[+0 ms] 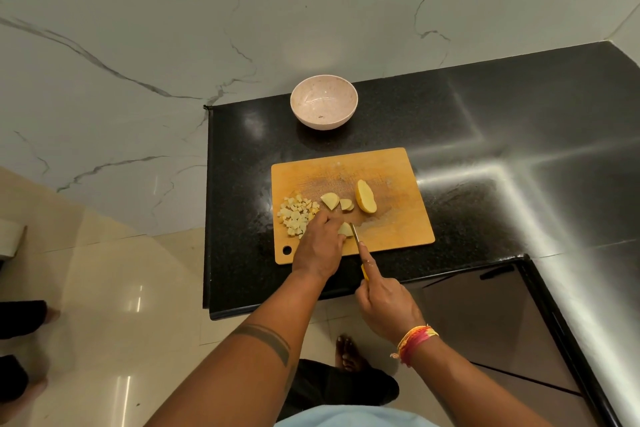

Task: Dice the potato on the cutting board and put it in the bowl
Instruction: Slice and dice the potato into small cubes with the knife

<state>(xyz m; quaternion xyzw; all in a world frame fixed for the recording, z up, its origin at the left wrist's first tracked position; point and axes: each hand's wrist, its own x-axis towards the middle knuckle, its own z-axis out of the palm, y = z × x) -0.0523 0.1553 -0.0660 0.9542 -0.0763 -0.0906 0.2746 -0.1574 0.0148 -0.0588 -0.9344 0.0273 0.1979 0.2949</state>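
One bowl (323, 102), one cutting board (349, 204), one knife (356, 239), four potato chunks (365, 196) (plus dice pile (297, 216)).

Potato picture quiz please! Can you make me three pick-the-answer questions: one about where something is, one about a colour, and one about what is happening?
1. Where is the pile of diced potato?
A. in the bowl
B. on the cutting board's left side
C. on the floor

2. What colour is the knife handle?
A. yellow
B. blue
C. white

3. The bowl is:
A. upside down
B. full of cubes
C. upright, without potato

Answers: 1 B, the cubes lie on the cutting board beside the left hand. 2 A, yellow shows above the right hand. 3 C, only its pale inside shows.
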